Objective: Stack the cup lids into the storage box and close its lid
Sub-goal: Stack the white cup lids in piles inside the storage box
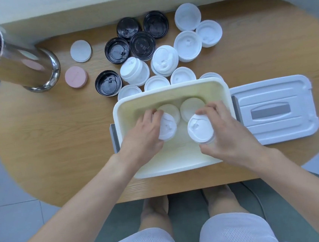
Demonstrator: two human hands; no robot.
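Head view: both hands reach into the open storage box [171, 92]. Left hand [142, 134] curls its fingers round a white lid [167, 127]; right hand [228, 131] pinches another white lid [200, 128] between thumb and fingers, just above the box floor.

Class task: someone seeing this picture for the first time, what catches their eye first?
Two hands, left hand and right hand, each gripping white lids inside the open box at centre. Behind it lie scattered black lids and more white ones; the box lid rests to the right.
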